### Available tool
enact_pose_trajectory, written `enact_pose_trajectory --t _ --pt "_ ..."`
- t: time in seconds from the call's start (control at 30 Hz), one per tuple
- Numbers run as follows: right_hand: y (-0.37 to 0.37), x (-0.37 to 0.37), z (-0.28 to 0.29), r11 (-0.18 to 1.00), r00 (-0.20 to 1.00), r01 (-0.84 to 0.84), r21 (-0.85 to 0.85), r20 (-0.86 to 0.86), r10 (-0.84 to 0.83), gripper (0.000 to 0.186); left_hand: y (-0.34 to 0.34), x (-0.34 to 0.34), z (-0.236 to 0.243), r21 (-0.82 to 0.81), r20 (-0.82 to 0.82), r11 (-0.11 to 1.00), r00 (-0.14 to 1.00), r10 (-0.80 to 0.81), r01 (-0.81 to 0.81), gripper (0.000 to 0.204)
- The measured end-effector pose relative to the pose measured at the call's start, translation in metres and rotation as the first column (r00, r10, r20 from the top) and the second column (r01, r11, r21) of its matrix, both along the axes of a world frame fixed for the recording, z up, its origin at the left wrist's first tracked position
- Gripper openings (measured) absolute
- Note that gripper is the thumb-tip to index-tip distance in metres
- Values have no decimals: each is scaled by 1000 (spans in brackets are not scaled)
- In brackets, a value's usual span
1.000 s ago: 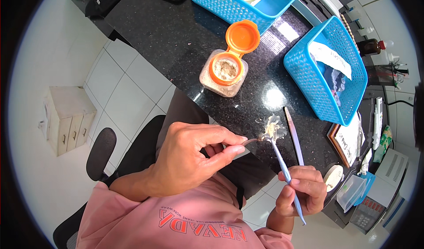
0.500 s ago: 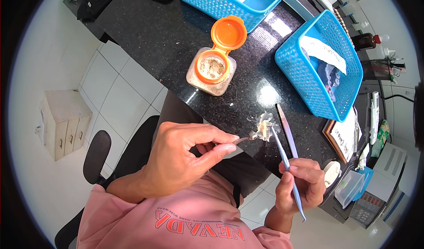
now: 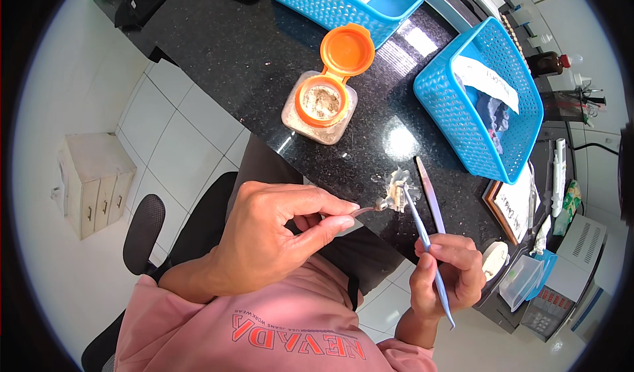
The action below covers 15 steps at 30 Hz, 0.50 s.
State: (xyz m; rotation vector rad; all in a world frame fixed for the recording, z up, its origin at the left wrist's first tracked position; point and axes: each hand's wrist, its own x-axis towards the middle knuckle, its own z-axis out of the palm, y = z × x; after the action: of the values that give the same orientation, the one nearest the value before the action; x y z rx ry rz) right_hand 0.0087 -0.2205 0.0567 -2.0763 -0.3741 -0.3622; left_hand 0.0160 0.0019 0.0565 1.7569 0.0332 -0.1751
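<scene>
My left hand (image 3: 277,235) pinches a metal piece (image 3: 381,204), my right hand (image 3: 453,273) a blue stick (image 3: 420,227), with pale goo (image 3: 396,188) left over ahead.

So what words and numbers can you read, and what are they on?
I won't copy words out, but writing shows here:
Pink shirt: big red-orange letters, clear, with tiny dark ones.
White paper strip in the right blue basket: dark writing.
White sheet on the brown-edged board: dark writing.
Grey-white machine: red marks, too small to read.
</scene>
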Motion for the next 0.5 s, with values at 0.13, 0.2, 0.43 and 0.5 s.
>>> enact_pose_trajectory --t 0.13,0.2,0.43,0.5 --pt "-1 -1 2 996 995 -44 83 89 37 17 0 0 1 -2 -18 1000 1000 -5 5 13" --pt "1 -3 2 984 991 -79 163 120 59 19 0 0 1 1 -20 1000 1000 0 0 13" --pt "3 -1 2 974 987 -143 173 91 129 19 -1 0 0 -5 -16 1000 1000 12 -13 13" --pt "4 -1 1 974 987 -143 174 90 129 19 -1 0 1 -1 -13 1000 1000 12 -12 13"
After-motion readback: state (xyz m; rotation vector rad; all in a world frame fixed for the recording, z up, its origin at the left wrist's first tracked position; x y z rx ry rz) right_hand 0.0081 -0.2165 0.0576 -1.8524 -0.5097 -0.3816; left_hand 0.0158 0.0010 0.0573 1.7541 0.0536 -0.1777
